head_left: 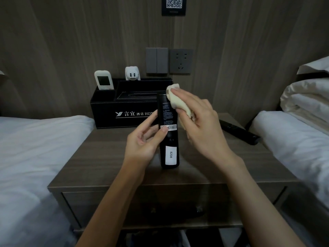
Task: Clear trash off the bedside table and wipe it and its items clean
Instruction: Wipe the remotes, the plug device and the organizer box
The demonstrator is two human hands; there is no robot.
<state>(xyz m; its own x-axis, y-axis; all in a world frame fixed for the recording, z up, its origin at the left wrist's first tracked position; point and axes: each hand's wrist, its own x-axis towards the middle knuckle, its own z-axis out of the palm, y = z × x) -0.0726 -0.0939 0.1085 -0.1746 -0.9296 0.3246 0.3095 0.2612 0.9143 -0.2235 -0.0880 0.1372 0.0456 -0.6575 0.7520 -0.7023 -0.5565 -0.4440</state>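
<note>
Left hand [144, 139]: grips the black remote [168, 138] partway up, with the thumb across its barcode sticker and the fingers behind its left edge.
Right hand [199, 118]: closed around a bunched cream cloth [175, 98], pressing it to the remote's top right corner.
Remote's place: held nearly upright over the middle of the tabletop [110, 157], with the labelled back toward the camera. Whether its lower end touches the wood cannot be told.
Step in hand: wiping the back of the remote, probably starting at the top.
Doing it well: draw the cloth down the full length in firm strokes. Shift the left grip so the part under the thumb also gets wiped. Go lightly over the paper stickers so they do not lift, then turn the remote for the button face and edges.
Black remotes: two, one held and the second black remote [238, 132] lying near the tabletop's right edge.
White remote [103, 82]: one, standing in the organiser's left slot.
White adapter [132, 73]: one, at the organiser's back.
Black organiser box [110, 111]: one, against the wall.
Cloths: one.
Beds: two, one either side.
</note>
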